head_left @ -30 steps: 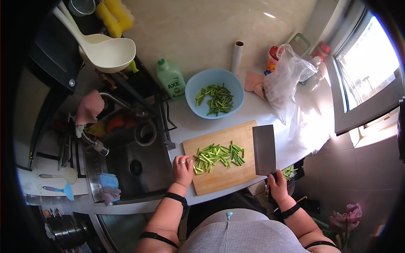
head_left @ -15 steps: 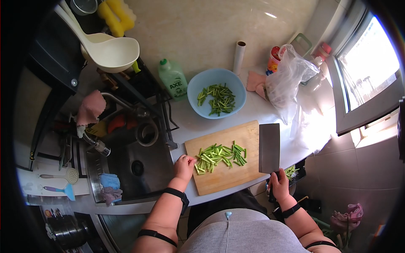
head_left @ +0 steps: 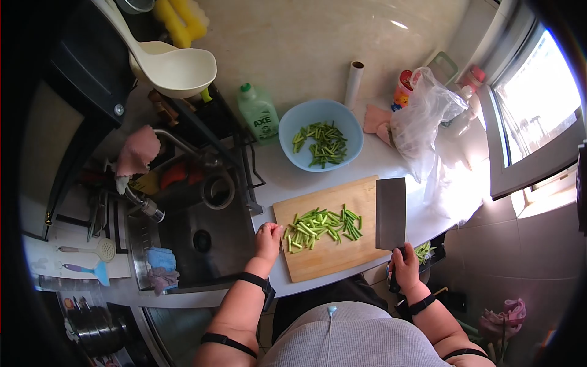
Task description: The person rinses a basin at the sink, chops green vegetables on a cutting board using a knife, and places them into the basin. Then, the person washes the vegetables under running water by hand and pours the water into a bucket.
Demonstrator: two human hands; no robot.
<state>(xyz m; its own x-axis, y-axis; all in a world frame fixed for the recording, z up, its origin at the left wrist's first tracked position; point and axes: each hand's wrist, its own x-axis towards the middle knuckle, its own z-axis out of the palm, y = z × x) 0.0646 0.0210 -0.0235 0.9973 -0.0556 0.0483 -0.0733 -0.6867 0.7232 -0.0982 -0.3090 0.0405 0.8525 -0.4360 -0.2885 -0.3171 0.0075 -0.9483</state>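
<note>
My right hand (head_left: 405, 266) grips the handle of a cleaver (head_left: 391, 214), its broad dark blade upright over the right end of a wooden cutting board (head_left: 330, 265). Short pieces of cut green stems (head_left: 318, 227) lie in a loose pile on the board, paler at the left and darker at the right. At the board's left edge, beside the sink, is my left hand (head_left: 268, 241), its fingers curled together with nothing visible in them. Behind the board a light blue bowl (head_left: 290, 150) holds more cut green pieces.
A sink (head_left: 227, 257) with a faucet (head_left: 150, 208) lies to the left. Near the wall stand a green detergent bottle (head_left: 258, 115), an upright roll (head_left: 354, 84) and a clear plastic bag (head_left: 419, 125). White ladles (head_left: 183, 70) hang upper left; an open window (head_left: 538, 92) is at right.
My left hand has drawn slightly left, away from the cut pieces. The view has shifted a little, moving the background rightward. The cleaver stays over the board's right end.
</note>
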